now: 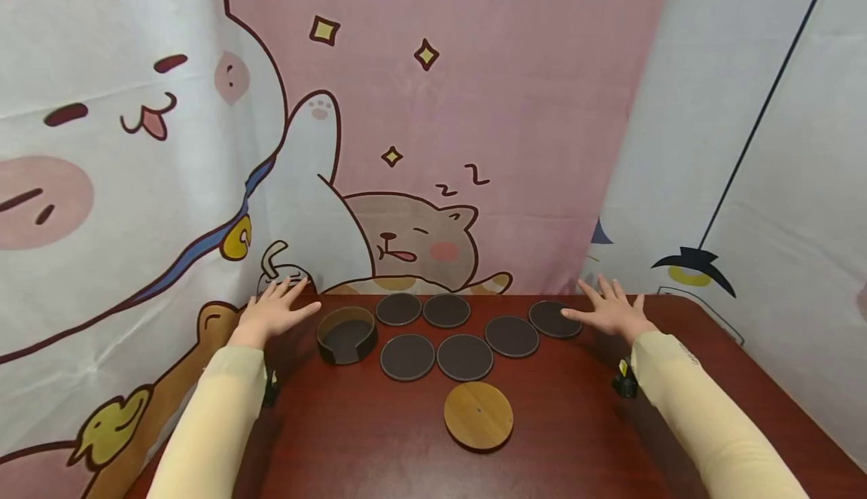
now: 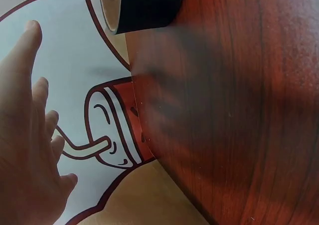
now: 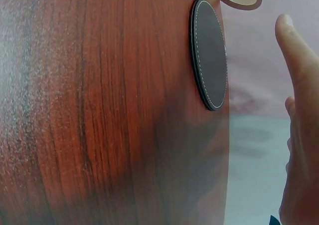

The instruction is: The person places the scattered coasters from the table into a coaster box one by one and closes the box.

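Both hands hang over the far part of a dark red wooden table with fingers spread and nothing held. My left hand (image 1: 272, 311) is nearest to a round black holder (image 1: 347, 336) with a notch in its front wall. At the far right, my right hand (image 1: 612, 311) has its thumb overlapping the edge of a black round coaster (image 1: 552, 320) in the head view. In the right wrist view that coaster (image 3: 210, 55) lies flat, with pale stitching round its rim. Several more black coasters (image 1: 465, 357) lie flat between the hands. A round wooden disc (image 1: 478, 416) sits nearer the front.
The table (image 1: 366, 439) meets a cartoon-printed curtain (image 1: 528, 108) along its back edge. More printed cloth (image 1: 779, 183) hangs along the right side. A small dark device (image 1: 625, 380) is at the right wrist, another (image 1: 270, 389) at the left.
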Available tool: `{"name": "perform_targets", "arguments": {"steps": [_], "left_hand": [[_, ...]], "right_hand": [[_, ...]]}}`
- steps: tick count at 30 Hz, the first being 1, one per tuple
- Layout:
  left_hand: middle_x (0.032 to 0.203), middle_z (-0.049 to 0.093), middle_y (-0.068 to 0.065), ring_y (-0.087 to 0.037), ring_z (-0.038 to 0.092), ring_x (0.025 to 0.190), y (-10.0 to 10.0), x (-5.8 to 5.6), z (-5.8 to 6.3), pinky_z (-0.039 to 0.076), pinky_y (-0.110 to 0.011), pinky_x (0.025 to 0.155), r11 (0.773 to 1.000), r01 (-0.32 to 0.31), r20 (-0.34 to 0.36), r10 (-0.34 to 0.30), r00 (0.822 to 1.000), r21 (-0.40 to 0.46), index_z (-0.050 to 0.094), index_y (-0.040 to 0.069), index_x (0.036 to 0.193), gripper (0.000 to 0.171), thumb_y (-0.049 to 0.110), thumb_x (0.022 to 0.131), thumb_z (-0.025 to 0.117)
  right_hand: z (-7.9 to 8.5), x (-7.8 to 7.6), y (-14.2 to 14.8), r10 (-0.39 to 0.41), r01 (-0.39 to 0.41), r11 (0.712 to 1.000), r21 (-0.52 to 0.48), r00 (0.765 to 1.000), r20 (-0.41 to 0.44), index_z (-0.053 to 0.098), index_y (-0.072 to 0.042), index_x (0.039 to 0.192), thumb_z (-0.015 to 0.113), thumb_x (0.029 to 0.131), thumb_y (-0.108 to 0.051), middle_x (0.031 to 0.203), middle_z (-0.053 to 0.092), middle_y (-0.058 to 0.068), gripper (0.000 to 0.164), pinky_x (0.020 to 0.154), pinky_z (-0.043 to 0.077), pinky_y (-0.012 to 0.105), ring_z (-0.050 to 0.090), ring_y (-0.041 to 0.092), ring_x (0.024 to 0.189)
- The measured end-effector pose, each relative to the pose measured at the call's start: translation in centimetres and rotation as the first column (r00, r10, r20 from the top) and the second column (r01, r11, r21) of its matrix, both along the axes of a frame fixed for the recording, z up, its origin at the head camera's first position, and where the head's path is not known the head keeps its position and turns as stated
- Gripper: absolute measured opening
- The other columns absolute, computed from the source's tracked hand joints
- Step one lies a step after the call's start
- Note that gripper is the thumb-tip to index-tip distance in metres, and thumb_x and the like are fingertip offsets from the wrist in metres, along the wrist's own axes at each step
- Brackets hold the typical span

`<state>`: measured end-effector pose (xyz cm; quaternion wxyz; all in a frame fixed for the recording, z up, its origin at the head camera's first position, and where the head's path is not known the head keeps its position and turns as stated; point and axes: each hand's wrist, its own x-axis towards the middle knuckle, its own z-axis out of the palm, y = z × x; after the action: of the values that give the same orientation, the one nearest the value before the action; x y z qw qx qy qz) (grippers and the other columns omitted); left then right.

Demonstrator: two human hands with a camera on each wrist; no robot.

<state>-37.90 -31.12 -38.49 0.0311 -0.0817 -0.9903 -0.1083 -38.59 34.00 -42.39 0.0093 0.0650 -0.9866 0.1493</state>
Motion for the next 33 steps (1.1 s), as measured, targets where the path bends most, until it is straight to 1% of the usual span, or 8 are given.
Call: {"name": "perform_targets", "arguments": {"steps": [8, 14, 17, 19, 21, 23, 28, 33], "left_hand": [[0.157, 0.015, -0.025, -0.049, 0.007, 0.142, 0.2, 0.1, 0.2, 0.003, -0.070, 0.106, 1.000, -0.003, -0.001, 0.003, 1.000, 0.009, 0.023, 0.015, 0.156, 0.089, 0.072, 0.090, 0.038], [0.157, 0.015, -0.026, -0.048, 0.006, 0.142, 0.0, 0.2, 0.0, 0.004, -0.071, 0.105, 0.999, -0.007, 0.004, 0.007, 1.000, 0.033, 0.021, 0.015, 0.156, 0.088, 0.072, 0.090, 0.037], [0.156, 0.015, -0.027, -0.048, 0.007, 0.142, -0.1, 0.2, -0.5, 0.007, -0.071, 0.105, 0.995, 0.014, 0.007, -0.014, 1.000, 0.097, 0.020, 0.014, 0.156, 0.086, 0.069, 0.092, 0.037], [0.156, 0.014, -0.027, -0.049, 0.006, 0.142, -0.1, 0.1, -0.8, 0.008, -0.070, 0.106, 0.981, 0.032, 0.028, -0.039, 0.999, 0.192, 0.018, 0.011, 0.156, 0.084, 0.065, 0.095, 0.038], [0.157, 0.012, -0.028, -0.049, 0.006, 0.142, -0.1, 0.2, -1.2, 0.010, -0.068, 0.107, 0.944, 0.041, 0.068, -0.067, 0.995, 0.328, 0.015, 0.008, 0.156, 0.082, 0.059, 0.097, 0.040], [0.157, 0.011, -0.026, -0.048, 0.007, 0.142, 0.0, 0.3, -1.8, 0.012, -0.066, 0.109, 0.888, 0.023, 0.113, -0.085, 0.990, 0.459, 0.014, 0.007, 0.156, 0.080, 0.055, 0.099, 0.041], [0.159, 0.010, -0.022, -0.042, 0.010, 0.144, 0.3, 0.6, -3.4, 0.013, -0.060, 0.111, 0.726, -0.064, 0.189, -0.092, 0.978, 0.684, 0.015, 0.008, 0.156, 0.076, 0.050, 0.100, 0.044], [0.160, 0.007, -0.019, -0.037, 0.006, 0.145, 0.6, 1.1, -4.6, 0.011, -0.057, 0.113, 0.548, -0.108, 0.207, -0.123, 0.970, 0.830, 0.012, 0.009, 0.156, 0.074, 0.048, 0.101, 0.042]], "right_hand": [[-0.6, -0.1, 0.2, -0.006, 0.006, 1.000, -0.010, 1.000, 0.005, 0.019, -0.010, 0.155, 0.048, 0.084, -0.074, 0.155, 0.002, 0.033, 0.100, 0.092, -0.015, 0.079, -0.004, 0.058, 0.137], [-1.3, -0.2, -1.0, 0.017, -0.017, 0.999, -0.052, 1.000, 0.000, 0.021, -0.010, 0.155, 0.050, 0.084, -0.073, 0.155, 0.004, 0.033, 0.099, 0.092, -0.017, 0.077, -0.003, 0.057, 0.138], [-1.7, -0.6, -2.3, 0.044, -0.044, 0.996, -0.072, 0.999, 0.000, 0.019, -0.012, 0.155, 0.050, 0.082, -0.075, 0.156, 0.002, 0.031, 0.102, 0.093, -0.017, 0.076, -0.004, 0.055, 0.139], [-1.7, -0.6, -3.6, 0.073, -0.073, 0.993, -0.091, 0.997, -0.008, 0.018, -0.014, 0.156, 0.050, 0.082, -0.076, 0.157, 0.002, 0.030, 0.102, 0.094, -0.016, 0.076, -0.005, 0.054, 0.140], [-1.7, -0.6, -5.1, 0.115, -0.117, 0.987, -0.113, 0.993, -0.024, 0.018, -0.016, 0.156, 0.050, 0.082, -0.075, 0.158, 0.002, 0.028, 0.100, 0.094, -0.015, 0.077, -0.005, 0.052, 0.141], [-1.5, -0.3, -6.9, 0.153, -0.157, 0.979, -0.133, 0.987, -0.040, 0.019, -0.018, 0.156, 0.051, 0.083, -0.073, 0.159, 0.003, 0.025, 0.097, 0.096, -0.011, 0.077, -0.004, 0.049, 0.142], [-0.8, 0.4, -11.7, 0.255, -0.257, 0.947, -0.192, 0.966, -0.034, 0.019, -0.019, 0.157, 0.054, 0.085, -0.068, 0.160, 0.001, 0.021, 0.094, 0.100, -0.005, 0.076, -0.003, 0.044, 0.144], [-0.5, 1.1, -16.1, 0.360, -0.356, 0.901, -0.249, 0.933, -0.030, 0.017, -0.023, 0.157, 0.057, 0.086, -0.065, 0.161, 0.001, 0.017, 0.092, 0.102, -0.002, 0.074, -0.001, 0.040, 0.145]]}}
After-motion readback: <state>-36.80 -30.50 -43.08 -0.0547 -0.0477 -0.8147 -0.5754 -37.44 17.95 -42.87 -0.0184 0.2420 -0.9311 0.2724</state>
